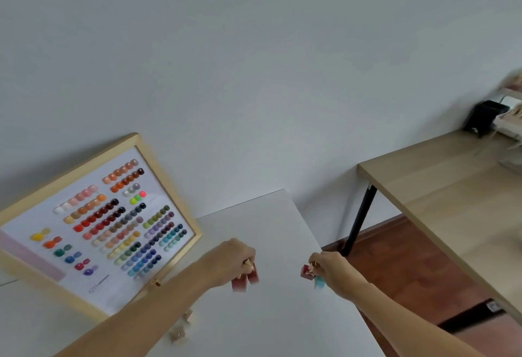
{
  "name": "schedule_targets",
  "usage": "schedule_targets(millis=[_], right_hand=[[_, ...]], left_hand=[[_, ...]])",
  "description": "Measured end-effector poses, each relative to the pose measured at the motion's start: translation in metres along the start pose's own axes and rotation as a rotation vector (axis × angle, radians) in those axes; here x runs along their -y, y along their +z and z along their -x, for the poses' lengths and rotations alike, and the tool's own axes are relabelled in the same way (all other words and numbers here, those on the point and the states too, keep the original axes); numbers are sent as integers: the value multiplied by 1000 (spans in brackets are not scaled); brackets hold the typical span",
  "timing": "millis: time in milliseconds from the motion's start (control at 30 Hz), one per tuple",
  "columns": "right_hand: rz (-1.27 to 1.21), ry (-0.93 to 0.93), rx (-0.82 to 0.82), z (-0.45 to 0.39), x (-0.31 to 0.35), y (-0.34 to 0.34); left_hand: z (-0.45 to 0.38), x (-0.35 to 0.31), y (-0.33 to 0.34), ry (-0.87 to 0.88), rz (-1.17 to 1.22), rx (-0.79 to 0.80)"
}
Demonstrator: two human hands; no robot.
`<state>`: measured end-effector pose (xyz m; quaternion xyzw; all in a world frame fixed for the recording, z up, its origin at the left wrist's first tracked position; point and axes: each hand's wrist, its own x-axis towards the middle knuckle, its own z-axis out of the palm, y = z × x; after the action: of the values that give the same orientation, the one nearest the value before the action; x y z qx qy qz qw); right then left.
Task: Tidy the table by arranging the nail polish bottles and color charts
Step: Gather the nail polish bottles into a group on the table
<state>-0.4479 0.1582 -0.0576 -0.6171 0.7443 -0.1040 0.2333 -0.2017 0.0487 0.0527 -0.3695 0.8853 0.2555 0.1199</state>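
**Both hands hold small polish bottles over the white surface**

A framed color chart (96,224) leans against the wall at the far left edge of the white surface (282,314), its rows of colored swatches facing out. Near the front edge, partly under the left forearm, lie a few pale small bottles (180,328), blurred.

The left hand (231,260) hangs over the middle of the surface, fingers curled down and pressed around two reddish bottles (245,280) that hang below the knuckles; whether they touch the surface cannot be told.

The right hand (330,270), near the right edge, is likewise closed, pinching a red bottle (306,272) with a gold cap and a light blue bottle (319,282) beneath the fingers.

Beyond the right edge stands a wooden table (440,187), well apart.
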Motion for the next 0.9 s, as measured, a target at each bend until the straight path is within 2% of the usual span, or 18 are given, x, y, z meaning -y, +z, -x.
schedule_targets(millis=[200,433,900], right_hand=[[-24,24,38,10,-26,2],[-26,71,33,3,-32,16],[-133,19,55,8,-36,20]], left_hand=[[-57,-55,58,-39,83,-9],[-92,-73,97,-114,257,-74],[-96,-77,129,-144,113,-158]])
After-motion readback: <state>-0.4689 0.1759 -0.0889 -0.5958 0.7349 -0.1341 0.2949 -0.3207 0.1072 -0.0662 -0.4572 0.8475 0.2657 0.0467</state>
